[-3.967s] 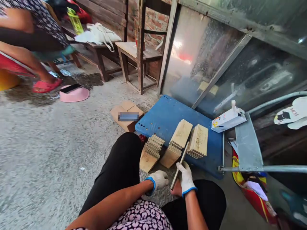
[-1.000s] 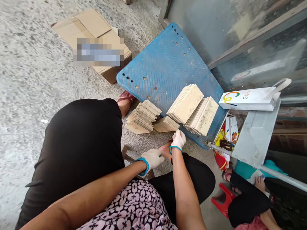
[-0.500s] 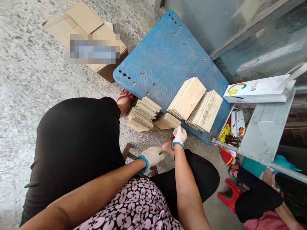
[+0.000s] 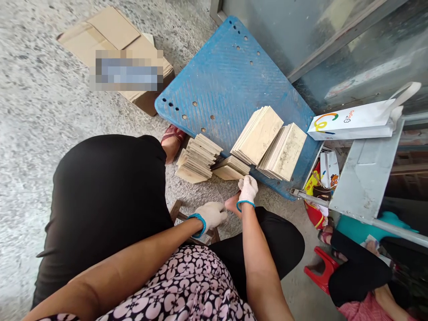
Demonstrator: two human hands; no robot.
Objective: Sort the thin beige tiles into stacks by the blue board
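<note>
Both my hands wear white gloves with blue cuffs. My right hand (image 4: 248, 189) is closed on the near corner of a low stack of thin wooden boards (image 4: 230, 170) lying on the floor by my foot. My left hand (image 4: 211, 214) rests beside my knee with its fingers loosely stretched out, holding nothing. A fanned stack of boards (image 4: 198, 159) sits just left of the low stack. Two more tilted stacks (image 4: 259, 133) (image 4: 285, 150) lean on a blue plastic panel (image 4: 224, 80).
A cardboard box (image 4: 113, 35) lies on the concrete floor at the upper left. A white paper bag (image 4: 351, 122) rests on a grey metal frame (image 4: 363, 178) at the right. Another seated person's leg (image 4: 354, 272) and a red stool (image 4: 319, 272) are at the lower right.
Since four seconds ago my right hand lowered a single board and reached to the low stack. Over the last second both hands barely moved; the view shifted slightly.
</note>
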